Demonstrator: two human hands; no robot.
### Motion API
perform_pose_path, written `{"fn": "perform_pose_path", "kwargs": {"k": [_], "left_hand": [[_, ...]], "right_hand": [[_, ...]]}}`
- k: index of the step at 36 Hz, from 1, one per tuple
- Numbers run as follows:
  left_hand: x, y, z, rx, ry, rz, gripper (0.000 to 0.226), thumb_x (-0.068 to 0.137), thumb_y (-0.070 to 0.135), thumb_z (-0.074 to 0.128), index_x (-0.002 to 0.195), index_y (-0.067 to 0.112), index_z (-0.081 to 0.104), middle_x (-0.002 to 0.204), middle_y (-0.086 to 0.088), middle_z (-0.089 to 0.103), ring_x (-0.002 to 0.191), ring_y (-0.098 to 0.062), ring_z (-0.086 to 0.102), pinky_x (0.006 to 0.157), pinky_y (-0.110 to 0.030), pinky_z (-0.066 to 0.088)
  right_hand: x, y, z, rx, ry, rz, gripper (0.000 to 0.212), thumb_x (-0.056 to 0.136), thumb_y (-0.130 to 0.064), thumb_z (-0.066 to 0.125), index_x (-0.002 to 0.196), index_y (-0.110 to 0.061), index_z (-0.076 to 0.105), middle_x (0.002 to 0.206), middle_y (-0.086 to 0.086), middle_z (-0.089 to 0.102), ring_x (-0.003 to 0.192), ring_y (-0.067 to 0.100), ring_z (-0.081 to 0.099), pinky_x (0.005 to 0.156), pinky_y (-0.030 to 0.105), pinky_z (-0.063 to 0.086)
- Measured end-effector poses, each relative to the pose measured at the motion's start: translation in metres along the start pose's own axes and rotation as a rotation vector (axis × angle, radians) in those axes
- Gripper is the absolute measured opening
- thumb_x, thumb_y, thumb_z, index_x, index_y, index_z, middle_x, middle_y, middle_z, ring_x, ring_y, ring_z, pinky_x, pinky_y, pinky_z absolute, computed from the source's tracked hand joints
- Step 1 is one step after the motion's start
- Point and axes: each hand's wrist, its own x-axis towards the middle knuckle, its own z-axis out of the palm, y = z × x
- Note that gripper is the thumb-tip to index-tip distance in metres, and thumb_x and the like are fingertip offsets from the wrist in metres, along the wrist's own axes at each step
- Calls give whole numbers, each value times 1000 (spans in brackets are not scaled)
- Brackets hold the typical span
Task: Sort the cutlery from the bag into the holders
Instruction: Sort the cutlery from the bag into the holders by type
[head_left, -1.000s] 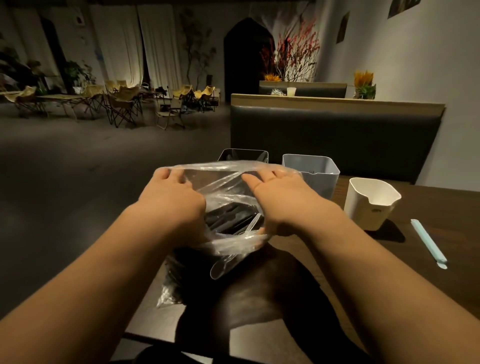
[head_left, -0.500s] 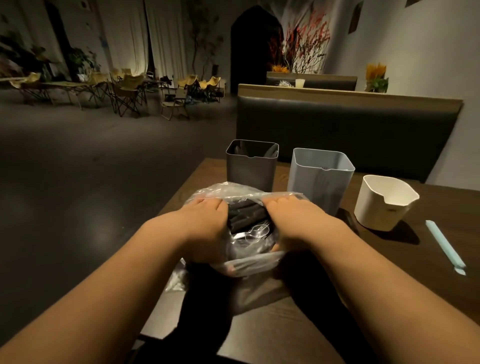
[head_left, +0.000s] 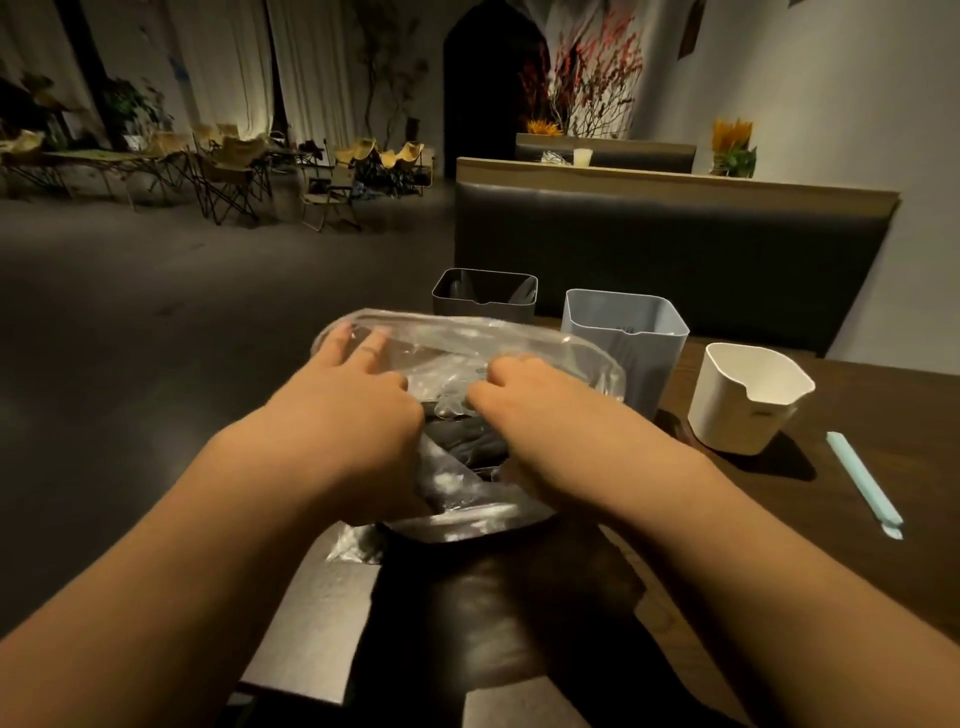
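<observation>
So, both hands are on the clear plastic bag (head_left: 467, 338), which sits on the dark wooden table (head_left: 893, 415) right in front of the person, near its left edge. The left hand (head_left: 348, 410) is on the bag's left side with its fingers stretched forward and spread. You can see them through the film up at the far rim, so they look tucked under the plastic, not curled around it. The right hand (head_left: 535, 400) is on the right side with bent knuckles, and its fingers are bunched into the crinkled plastic and gripping it. The two hands are close but not touching.

The cutlery (head_left: 467, 436) shows in the gap between them as a bundle of dark pieces inside the bag, just below the thumbs and a bit nearer the person than the fingertips. It's too dim to tell forks from spoons or knives. More of the bag sags out below the wrists toward the person.

The holders stand in a rough row past the bag. The dark grey holder (head_left: 485, 293) is straight behind it, just beyond the left fingertips. The light grey holder (head_left: 623, 332) is just beside the bag's right end, near the right hand. The white holder (head_left: 748, 400) is further right, apart from the bag. I can't make out anything in the holders from this angle.

A pale blue stick-shaped thing (head_left: 865, 480) lies flat on the table well off to the right. A dark padded bench (head_left: 649, 249) runs behind the table.
</observation>
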Motion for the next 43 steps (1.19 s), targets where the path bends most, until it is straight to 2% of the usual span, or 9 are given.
{"fn": "perform_pose_path", "kwargs": {"k": [3,9,16,20,26,29,33,39,43], "left_hand": [[-3,-5,-7,30,-5,2,75,83,79,47,138,28,56,154,4,43,153,-38,-10,116,-58,-18],[-3,-10,-13,-77,-63,105,58,87,70,53,132,34,60,151,8,44,152,-31,-17,109,-57,-26],[-8,-8,-12,-211,13,144,52,89,62,57,135,40,56,159,13,32,155,-22,-5,118,-60,-13],[-14,-13,-11,-143,56,82,57,88,66,53,137,37,54,151,11,44,152,-23,14,120,-63,-1],[-17,-18,-15,-221,166,101,56,82,67,63,131,40,59,133,15,56,133,-9,42,122,-46,14],[-17,-15,-19,-272,235,119,51,84,65,62,130,43,56,129,17,56,125,-8,47,115,-40,30],[-18,-14,-16,-278,342,133,48,85,63,61,128,42,56,122,17,59,113,-8,53,102,-35,43],[-17,-15,-10,-351,607,119,36,87,60,61,116,38,66,112,16,66,106,-8,59,88,-31,49],[-14,-11,-12,-450,820,84,24,86,50,68,105,35,71,105,16,69,98,-9,59,74,-26,44]], "right_hand": [[21,1,8,29,-158,-22,52,88,-9,66,136,-14,49,131,7,48,127,25,47,104,37,42],[48,10,18,59,-467,57,98,77,-12,82,155,-16,24,152,10,33,141,31,38,113,43,36],[48,6,11,-39,-171,-65,74,83,-31,76,147,-28,41,154,7,27,139,29,30,112,43,34],[50,8,28,30,-271,-47,74,83,-25,76,147,-19,39,141,9,34,132,30,36,109,41,35],[46,10,26,69,-363,-29,88,82,-10,72,154,-17,22,149,9,28,137,29,29,115,45,32],[46,2,31,8,-260,-43,83,84,-22,74,153,-17,28,152,8,33,138,28,31,115,47,29],[45,2,48,54,-76,-58,69,83,-32,77,142,-18,44,141,6,49,130,24,44,112,39,35],[50,8,26,95,-195,-21,37,87,-24,72,123,-21,62,117,6,64,109,27,60,93,36,48],[50,11,5,128,-254,-35,38,90,-18,70,128,-20,62,108,4,64,98,23,60,85,33,51]]}}
